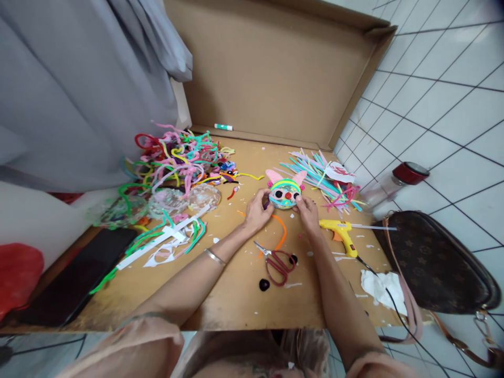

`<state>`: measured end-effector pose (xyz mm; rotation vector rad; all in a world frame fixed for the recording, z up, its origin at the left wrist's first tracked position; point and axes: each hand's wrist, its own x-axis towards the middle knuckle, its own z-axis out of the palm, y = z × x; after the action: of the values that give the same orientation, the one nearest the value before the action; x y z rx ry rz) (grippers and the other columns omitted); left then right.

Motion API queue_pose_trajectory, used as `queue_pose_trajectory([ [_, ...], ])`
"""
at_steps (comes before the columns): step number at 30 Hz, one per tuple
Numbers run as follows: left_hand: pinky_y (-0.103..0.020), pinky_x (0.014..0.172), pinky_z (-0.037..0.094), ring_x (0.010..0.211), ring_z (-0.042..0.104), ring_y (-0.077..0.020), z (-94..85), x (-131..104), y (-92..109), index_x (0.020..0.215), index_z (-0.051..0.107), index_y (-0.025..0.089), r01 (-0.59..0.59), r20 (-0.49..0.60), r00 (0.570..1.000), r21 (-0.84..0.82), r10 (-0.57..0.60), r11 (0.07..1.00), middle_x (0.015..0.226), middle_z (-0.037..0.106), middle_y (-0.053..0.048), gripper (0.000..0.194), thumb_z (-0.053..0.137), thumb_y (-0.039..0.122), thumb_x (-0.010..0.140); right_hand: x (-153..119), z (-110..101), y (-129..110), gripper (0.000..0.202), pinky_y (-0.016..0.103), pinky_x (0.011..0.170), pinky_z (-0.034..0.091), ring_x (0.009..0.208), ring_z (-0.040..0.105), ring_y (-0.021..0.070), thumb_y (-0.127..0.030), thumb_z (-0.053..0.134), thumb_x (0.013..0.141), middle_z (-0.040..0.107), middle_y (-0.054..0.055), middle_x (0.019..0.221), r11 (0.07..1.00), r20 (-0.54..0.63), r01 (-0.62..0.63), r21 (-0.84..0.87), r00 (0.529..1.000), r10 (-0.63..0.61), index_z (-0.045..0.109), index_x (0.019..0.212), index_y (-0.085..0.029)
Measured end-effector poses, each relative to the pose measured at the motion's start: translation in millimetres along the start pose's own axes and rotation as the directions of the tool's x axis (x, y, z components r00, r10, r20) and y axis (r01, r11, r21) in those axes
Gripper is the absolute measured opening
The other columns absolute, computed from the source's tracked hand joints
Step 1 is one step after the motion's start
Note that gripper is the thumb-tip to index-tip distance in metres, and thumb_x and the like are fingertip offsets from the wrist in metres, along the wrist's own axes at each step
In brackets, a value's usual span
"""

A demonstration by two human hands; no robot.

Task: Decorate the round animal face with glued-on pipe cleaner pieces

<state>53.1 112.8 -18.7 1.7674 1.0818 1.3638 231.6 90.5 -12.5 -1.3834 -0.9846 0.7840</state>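
Note:
Between my hands, at the middle of the table, is a small craft animal face (286,200). It has pink ears, a yellow and green band across the top, black round eyes and a red nose. My left hand (258,211) grips its left edge, with something dark purple beside the fingers. On the right edge, the fingers of my right hand (307,212) close near one black eye. An orange pipe cleaner (282,231) curves just below the face. Nearer to me lie red-handled scissors (279,266), their blades slightly apart, and a black pom-pom (264,284).
A tangled heap of pipe cleaners (181,157) covers the back left, near a black phone-like slab (79,278). At right are straight pipe cleaners (315,170), a yellow glue gun (340,233) with a cord, crumpled tissue (384,289), a bottle (394,181) and a brown bag (441,262).

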Motion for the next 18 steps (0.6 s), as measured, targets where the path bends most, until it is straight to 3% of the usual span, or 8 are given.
queue_pose_trajectory([
  [7,-0.035,0.09,0.053,0.098,0.068,-0.0213,-3.2,1,4,0.117,0.056,0.019,-0.02,-0.009,1.0,0.089,0.021,0.996,0.109,0.071,-0.008,0.038,0.059,0.016,0.079,0,7,8,0.059,0.042,0.092,0.056,0.094,0.069,0.0232,-0.067,0.075,0.062,0.074,0.007,0.1,0.994,0.029,-0.015,0.111,1.0,0.012,0.066,0.096,-0.02],
  [11,-0.032,0.08,0.053,0.082,0.064,-0.0182,-3.5,2,3,0.111,0.057,0.02,0.008,-0.057,0.998,0.134,0.0,0.991,0.1,0.07,-0.005,0.036,0.06,0.015,0.076,-1,10,9,0.057,0.044,0.101,0.052,0.108,0.068,0.0256,-0.063,0.077,0.064,0.074,0.007,0.113,0.987,0.084,-0.007,0.161,0.996,-0.007,0.067,0.103,-0.023],
  [18,-0.032,0.079,0.051,0.084,0.062,-0.0186,-1.6,3,1,0.106,0.056,0.018,-0.004,-0.057,0.998,0.102,0.01,0.995,0.102,0.065,-0.007,0.032,0.059,0.014,0.074,-2,10,7,0.054,0.042,0.099,0.051,0.102,0.068,0.023,-0.063,0.077,0.064,0.074,0.004,0.104,0.982,0.064,-0.03,0.184,0.998,0.019,0.065,0.099,-0.023],
])
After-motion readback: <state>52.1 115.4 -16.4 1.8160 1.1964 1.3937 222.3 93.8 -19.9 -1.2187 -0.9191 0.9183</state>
